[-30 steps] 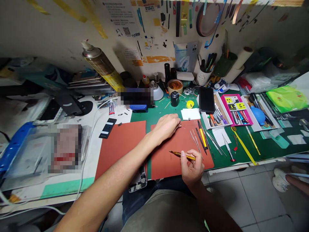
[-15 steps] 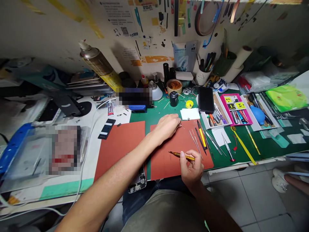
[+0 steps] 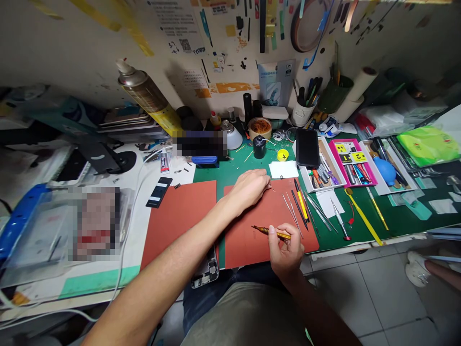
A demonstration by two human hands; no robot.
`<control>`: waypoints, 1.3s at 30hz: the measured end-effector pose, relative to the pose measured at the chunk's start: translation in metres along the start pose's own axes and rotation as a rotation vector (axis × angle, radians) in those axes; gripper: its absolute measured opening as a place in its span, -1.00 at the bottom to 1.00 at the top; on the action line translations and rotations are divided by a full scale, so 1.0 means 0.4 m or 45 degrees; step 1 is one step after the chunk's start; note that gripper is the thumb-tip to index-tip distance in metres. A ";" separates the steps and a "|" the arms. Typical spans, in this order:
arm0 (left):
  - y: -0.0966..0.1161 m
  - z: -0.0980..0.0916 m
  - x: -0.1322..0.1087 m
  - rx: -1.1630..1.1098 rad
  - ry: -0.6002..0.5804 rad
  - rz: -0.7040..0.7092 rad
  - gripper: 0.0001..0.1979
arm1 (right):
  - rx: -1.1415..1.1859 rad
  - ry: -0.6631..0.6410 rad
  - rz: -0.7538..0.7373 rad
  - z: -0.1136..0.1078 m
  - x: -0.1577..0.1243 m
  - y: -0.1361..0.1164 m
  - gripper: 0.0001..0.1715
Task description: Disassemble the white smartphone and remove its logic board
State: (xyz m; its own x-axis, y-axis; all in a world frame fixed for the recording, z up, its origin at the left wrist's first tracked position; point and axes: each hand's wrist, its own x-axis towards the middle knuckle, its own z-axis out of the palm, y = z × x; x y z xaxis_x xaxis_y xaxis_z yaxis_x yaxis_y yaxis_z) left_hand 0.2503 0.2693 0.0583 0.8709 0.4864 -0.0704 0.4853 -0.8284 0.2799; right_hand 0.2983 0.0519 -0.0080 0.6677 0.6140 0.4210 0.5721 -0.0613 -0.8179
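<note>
Over the cluttered counter [image 3: 237,168], the right hand [image 3: 288,249] grips a golden screwdriver [image 3: 265,231]; whether the left hand [image 3: 251,186] holds anything is unclear. Left of the right hand, the phone [image 3: 208,277] seems opened, not yet closed up.

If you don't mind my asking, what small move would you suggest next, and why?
I'd probably have the left hand pinch one of the tiny bits: its fingers are right beside them at the top of the red mat, while the right hand holds the gold tool apart from them.
</note>
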 end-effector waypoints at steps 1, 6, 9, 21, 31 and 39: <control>0.000 0.000 -0.001 -0.002 -0.001 0.000 -0.71 | 0.000 -0.005 0.000 0.000 0.000 0.001 -0.84; 0.001 0.004 -0.011 -0.010 -0.007 0.001 -0.70 | -0.017 -0.010 -0.002 0.000 -0.002 0.003 -0.83; 0.005 0.008 -0.018 -0.014 -0.013 0.007 -0.71 | -0.043 -0.006 0.007 0.000 -0.002 0.001 -0.81; 0.020 0.027 -0.034 -0.036 -0.008 0.013 -0.74 | -0.018 -0.002 0.043 0.000 0.002 -0.009 -0.78; -0.002 -0.022 -0.083 -0.126 0.137 -0.015 -0.71 | -0.001 -0.007 0.056 0.001 0.000 -0.002 -0.77; 0.170 -0.137 -0.306 -0.469 0.207 0.314 -0.78 | -0.052 -0.012 0.122 -0.001 -0.006 0.005 -0.69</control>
State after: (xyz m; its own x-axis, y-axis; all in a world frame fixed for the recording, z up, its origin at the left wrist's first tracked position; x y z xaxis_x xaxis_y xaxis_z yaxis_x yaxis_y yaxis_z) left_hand 0.1726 0.1689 0.1383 0.9190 0.3489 0.1838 0.1797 -0.7853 0.5924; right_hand 0.2980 0.0499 -0.0106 0.7157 0.6111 0.3381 0.5253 -0.1520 -0.8372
